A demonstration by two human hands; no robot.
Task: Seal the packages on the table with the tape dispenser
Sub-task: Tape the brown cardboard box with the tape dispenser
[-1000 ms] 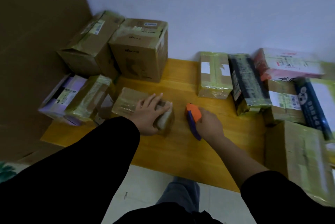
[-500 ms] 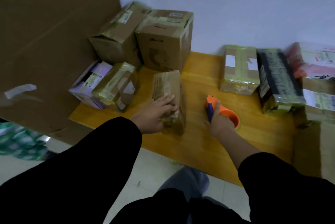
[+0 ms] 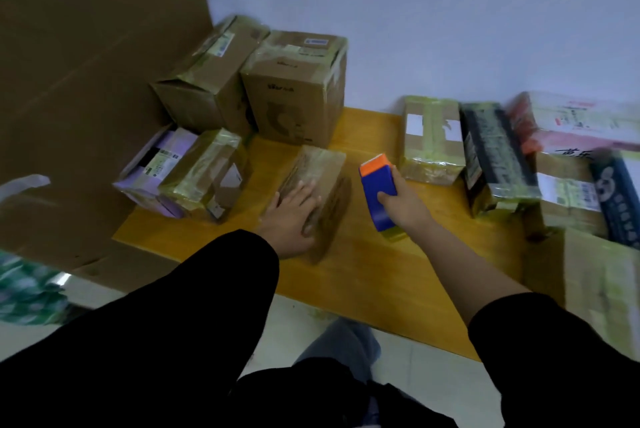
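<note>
The small package lay on the desk under the left hand, whose fingers were flat and spread across its top, pressing it down rather than gripping it. Just beside it, to the right, the right hand was clamped around the blue body of the tape dispenser, orange end pointing away from the person and the roll low near the desk; the dispenser was held apart from the package, not touching it. The step in hand looked like bringing the dispenser across to lay a strip over the package. To do that well, the left hand would probably need to hold the package firmly so it could not slide, with its fingers shifted off the line the tape must follow, and the dispenser should start at the far edge and be pulled along with steady pressure. Beyond the left hand stood two larger boxes, with smaller wrapped ones to its left. Past the right hand lay a taped box, with more parcels further right, too blurred to tell apart.
</note>
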